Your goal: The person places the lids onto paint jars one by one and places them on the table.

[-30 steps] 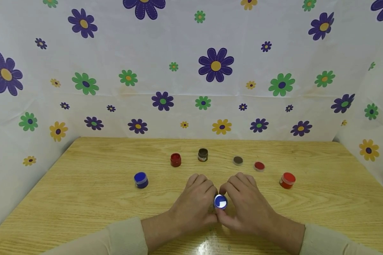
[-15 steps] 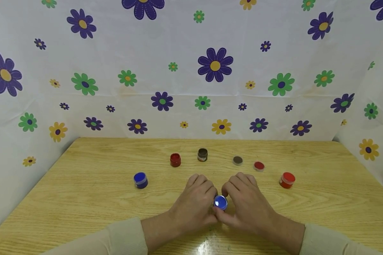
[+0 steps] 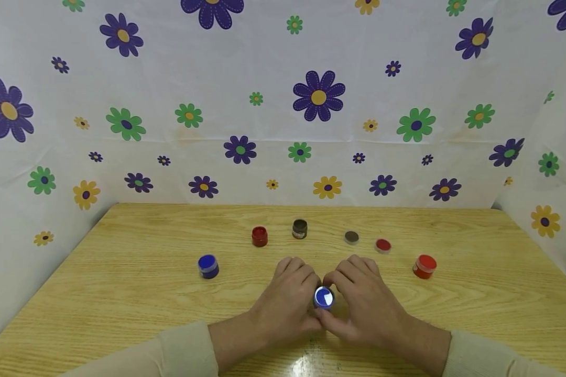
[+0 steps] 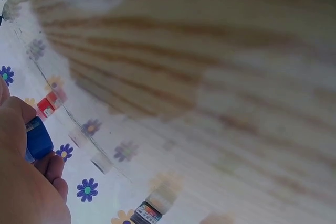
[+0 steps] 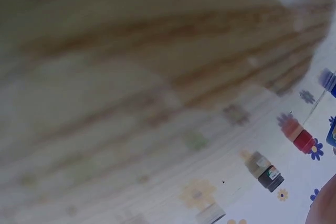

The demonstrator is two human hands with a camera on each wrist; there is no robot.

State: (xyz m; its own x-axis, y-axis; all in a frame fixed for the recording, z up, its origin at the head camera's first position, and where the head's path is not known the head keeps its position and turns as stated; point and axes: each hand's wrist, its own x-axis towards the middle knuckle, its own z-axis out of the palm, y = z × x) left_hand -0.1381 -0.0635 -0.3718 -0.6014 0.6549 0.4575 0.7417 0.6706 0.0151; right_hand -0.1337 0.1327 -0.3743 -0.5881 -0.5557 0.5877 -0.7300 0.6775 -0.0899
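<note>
A small blue paint jar point(image 3: 324, 297) with a shiny round top is held between my two hands near the front middle of the table. My left hand point(image 3: 290, 296) grips its left side with curled fingers. From the right, my right hand point(image 3: 365, 301) pinches it between thumb and forefinger. The left wrist view shows the jar's blue side point(image 4: 39, 139) between the left fingers. Only a sliver of the hand appears at the edge of the right wrist view. Whether the lid is turned or loose cannot be made out.
Beyond the hands stand an uncovered dark red jar point(image 3: 260, 236) and an uncovered dark brown jar point(image 3: 300, 229). A brown lid point(image 3: 351, 237) and a red lid point(image 3: 383, 246) lie to their right. A capped blue jar point(image 3: 208, 266) is left, a capped red jar point(image 3: 425, 266) right.
The right forefinger drew slightly away from the jar, then came back against it. The jar has shifted and tilted a little, and its reflection has changed. The other jars stay put.
</note>
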